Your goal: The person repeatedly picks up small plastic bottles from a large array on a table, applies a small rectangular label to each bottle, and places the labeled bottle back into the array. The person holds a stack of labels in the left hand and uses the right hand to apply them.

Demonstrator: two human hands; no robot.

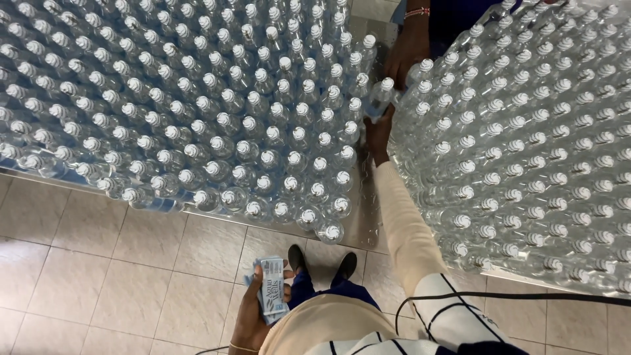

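Observation:
My right hand (377, 135) reaches forward between two big groups of clear plastic bottles with white caps and grips one clear bottle (381, 97) near its base. My left hand (253, 309) hangs low by my hip, closed around a stack of blue-and-white labels (272, 288). Across the gap, another person's hand (407, 56) with a beaded bracelet touches the same bottle near its cap. The left bottle group (197, 105) and the right bottle group (526, 144) stand upright and closely packed.
The bottles stand on a metal table (365, 223) whose front edge runs across the view. Beige floor tiles (112, 276) lie below it. My black shoes (322, 263) are by the table edge. A black cable (526, 297) crosses my right sleeve.

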